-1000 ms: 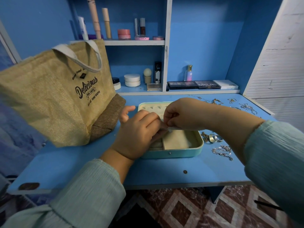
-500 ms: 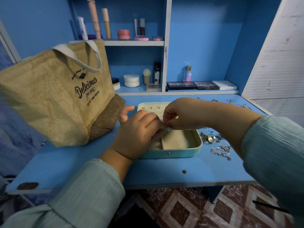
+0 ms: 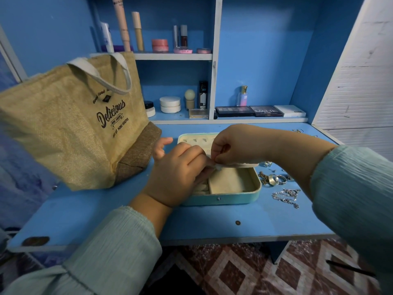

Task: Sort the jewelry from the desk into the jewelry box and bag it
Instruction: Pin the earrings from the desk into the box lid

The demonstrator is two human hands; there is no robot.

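Both hands are seen meeting over an open jewelry box [image 3: 234,198] on a blue table [image 3: 106,213]. The left hand [image 3: 176,175] is laid over the box's near-left part, its fingers curled down into the tray and its thumb raised clear toward the bag; whether anything is held beneath those fingers cannot be told. The right hand [image 3: 240,145] is held just above the box, fingertips pinched together on a small pale item [image 3: 219,166] at the edge of a cream flap; what that item is cannot be made out. The two hands are touching at the fingertips.

The turquoise box is placed near the middle of the table, its cream lining exposed, with one bare compartment visible to the right of the left hand and a ridged cream panel at the back. Just beside the box on the right, a cluster of rings [image 3: 274,179] is spread on the table, and a silver chain [image 3: 286,198] is laid nearer the front edge. More small pieces [image 3: 297,131] are scattered at the far right corner, too small to identify.

A jute bag [image 3: 70,124] printed "Delicious" is stood upright to the left of the box, near the left hand's thumb. Behind, cosmetics are lined along two shelves [image 3: 172,56], with eyeshadow palettes [image 3: 251,111] laid flat on the lower ledge.
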